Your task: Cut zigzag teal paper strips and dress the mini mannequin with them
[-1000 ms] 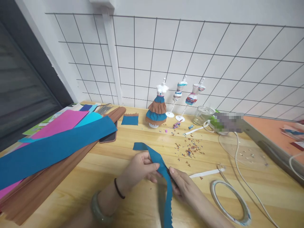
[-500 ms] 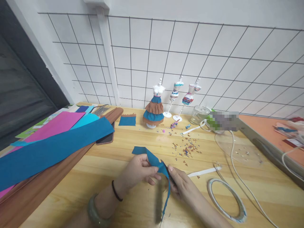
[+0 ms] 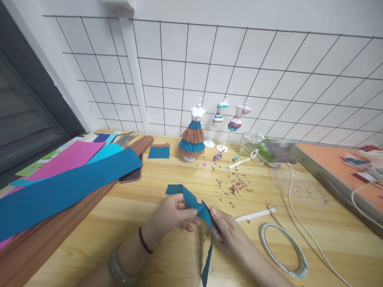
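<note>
A long strip of blue crepe paper (image 3: 189,197) is pinched between the thumb and fingers of my left hand (image 3: 179,213). One end points up and left, while the other hangs down past the table's front, its edge notched. My right hand (image 3: 223,227) is closed round small dark scissors (image 3: 208,209), whose tips meet the strip's edge just right of my left thumb. The handles are mostly hidden by my fingers. Behind stands a small white mannequin (image 3: 197,111) in a tiered blue and brown paper skirt (image 3: 192,137).
Blue, pink and brown crepe sheets (image 3: 68,187) cover the left side, partly over a phone (image 3: 131,174). Paper scraps (image 3: 235,185) lie beyond my right hand. A tape roll (image 3: 283,249) and a white cable (image 3: 302,221) lie right. Two more mannequins (image 3: 235,124) and a glass jar (image 3: 249,144) stand behind.
The strip's hanging part has turned and shows wider below my hands. Both hands keep their grips in nearly the same place. The whole view has shifted slightly.
</note>
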Tool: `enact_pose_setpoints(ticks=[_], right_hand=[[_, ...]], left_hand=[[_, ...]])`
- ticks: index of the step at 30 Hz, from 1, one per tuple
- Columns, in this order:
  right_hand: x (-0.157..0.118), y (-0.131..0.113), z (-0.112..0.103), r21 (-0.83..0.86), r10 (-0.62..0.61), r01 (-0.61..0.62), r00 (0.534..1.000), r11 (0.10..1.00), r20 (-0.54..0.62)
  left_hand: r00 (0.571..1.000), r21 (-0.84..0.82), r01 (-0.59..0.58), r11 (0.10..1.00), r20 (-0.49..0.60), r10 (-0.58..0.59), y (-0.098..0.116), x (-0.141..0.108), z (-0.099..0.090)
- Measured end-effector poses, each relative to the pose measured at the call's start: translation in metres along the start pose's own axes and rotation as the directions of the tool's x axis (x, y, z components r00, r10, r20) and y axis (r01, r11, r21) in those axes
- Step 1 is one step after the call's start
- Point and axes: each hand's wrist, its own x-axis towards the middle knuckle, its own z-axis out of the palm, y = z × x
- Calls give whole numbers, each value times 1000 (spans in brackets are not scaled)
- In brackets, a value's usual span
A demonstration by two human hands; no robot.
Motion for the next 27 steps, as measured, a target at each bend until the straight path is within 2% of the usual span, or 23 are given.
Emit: enact_pose_setpoints(ticks=[3,8,12,18,23,25,27], right_hand=[[0,-2,1,17,-18,18,1000,1000,-4],[3,0,0,23,-39,41,996,999,-85],[4,3,-3,54,21,-13,989,998,-147],[1,0,-1,-64,40,-43,998,997,-46],[-1,-3,2,-126,-53,47,997,991,-48],[-2,-4,2,-115,-81,78,997,990,-18],[-2,-3,2,-44,-49,50,999,998,14]], left_hand=[[1000,-14,-2,1000,14,2,-1,1,-2],[1000,-29,-4,1000,24,5,0,2,-4],[1000,-37,-1,999,11,2,2,1,-3],[999,-68,-36,997,4,36,2,3,-4],[998,-92,-40,995,46,45,1,4,-4],[998,-118,-28,993,60,35,2,3,-3],[998,-124,-33,992,54,40,3,2,-2]])
